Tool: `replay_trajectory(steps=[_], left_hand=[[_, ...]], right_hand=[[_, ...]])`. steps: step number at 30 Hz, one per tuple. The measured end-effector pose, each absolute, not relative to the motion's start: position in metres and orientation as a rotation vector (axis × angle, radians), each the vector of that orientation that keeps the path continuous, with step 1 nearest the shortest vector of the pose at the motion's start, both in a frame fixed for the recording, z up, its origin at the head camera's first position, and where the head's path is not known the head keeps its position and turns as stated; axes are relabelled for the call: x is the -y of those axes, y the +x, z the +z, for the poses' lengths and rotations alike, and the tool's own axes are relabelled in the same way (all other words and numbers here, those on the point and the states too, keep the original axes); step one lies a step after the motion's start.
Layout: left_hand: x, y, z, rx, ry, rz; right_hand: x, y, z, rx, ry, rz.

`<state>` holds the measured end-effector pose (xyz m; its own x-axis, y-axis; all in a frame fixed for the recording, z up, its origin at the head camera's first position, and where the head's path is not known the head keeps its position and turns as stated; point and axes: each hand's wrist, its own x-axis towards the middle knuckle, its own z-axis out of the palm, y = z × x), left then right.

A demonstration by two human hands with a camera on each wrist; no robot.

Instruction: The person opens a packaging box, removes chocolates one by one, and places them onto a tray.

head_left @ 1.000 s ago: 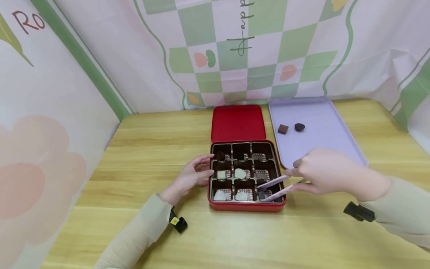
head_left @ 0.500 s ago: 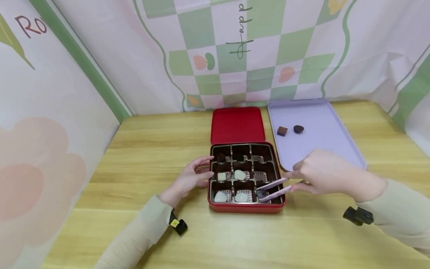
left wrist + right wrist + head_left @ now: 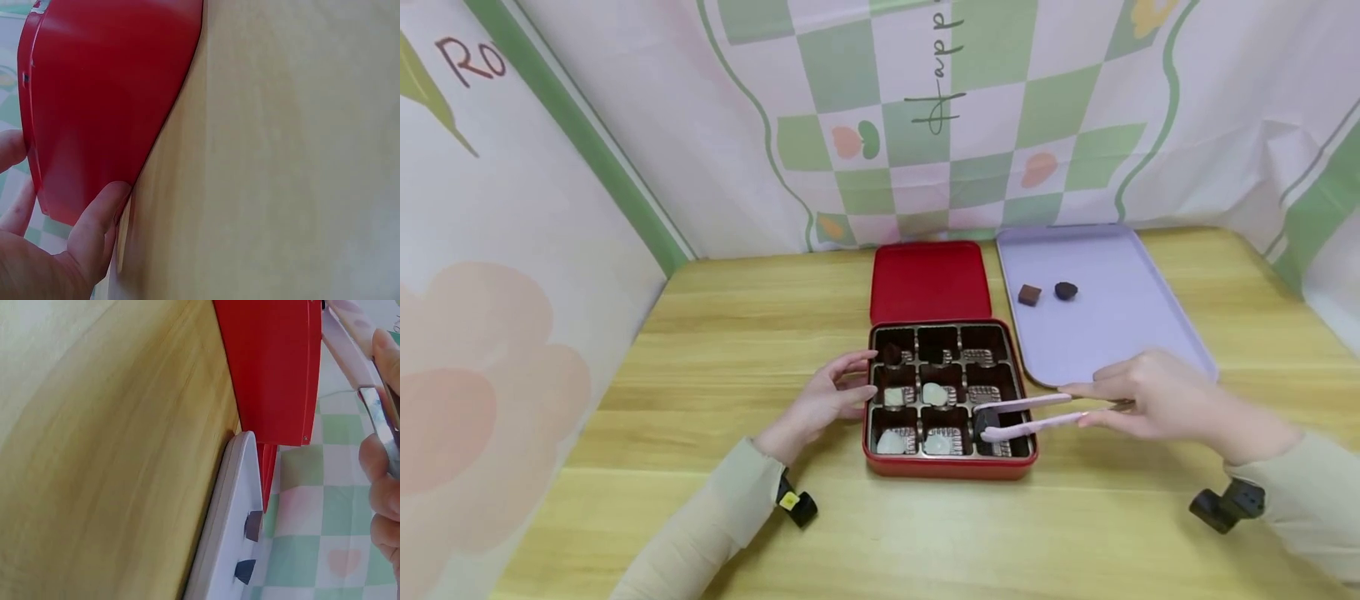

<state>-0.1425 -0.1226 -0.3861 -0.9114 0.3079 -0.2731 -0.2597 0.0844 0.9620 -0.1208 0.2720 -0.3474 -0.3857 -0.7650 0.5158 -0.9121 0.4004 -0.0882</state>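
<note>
Several spread fingers of the left hand (image 3: pixel 820 402) touch the left wall of a red box (image 3: pixel 947 468), set well in from the far edge of the table (image 3: pixel 737 333). Four pale pieces (image 3: pixel 935 394) sit in its left and middle compartments; its red lid (image 3: pixel 931 282) lies behind, by that edge. In the near-right corner compartment, a dark piece (image 3: pixel 984 425) stands between the tips of lilac tongs (image 3: pixel 1033 427). Toward the table's far-right corner, a lilac tray (image 3: pixel 1120 317) carries a brown cube (image 3: pixel 1029 295) and a dark round piece (image 3: pixel 1065 291). Rightmost, the right hand (image 3: pixel 1157 406) pinches the tongs between thumb and fingers.
</note>
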Motion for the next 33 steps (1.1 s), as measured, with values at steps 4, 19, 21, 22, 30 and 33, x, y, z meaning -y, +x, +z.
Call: replay_trajectory(steps=[4, 19, 21, 22, 30, 33], left_hand=[[0.123, -0.143, -0.388, -1.946, 0.049, 1.888], [0.125, -0.144, -0.389, -1.950, 0.074, 1.881], [0.125, -0.143, -0.389, -1.953, 0.074, 1.878], [0.125, -0.143, -0.389, -1.954, 0.073, 1.876], [0.126, -0.143, -0.390, -1.962, 0.063, 1.874], [0.126, -0.143, -0.390, -1.962, 0.062, 1.874]], right_hand=[[-0.275, -0.121, -0.352, 2.281, 1.421, 0.568], [-0.296, -0.130, -0.355, 2.227, 1.282, 0.764], [-0.302, -0.132, -0.355, 2.242, 1.241, 0.781], [-0.306, -0.133, -0.355, 2.254, 1.211, 0.779], [-0.329, -0.138, -0.357, 2.366, 0.997, 0.711], [-0.335, -0.139, -0.356, 2.425, 0.871, 0.700]])
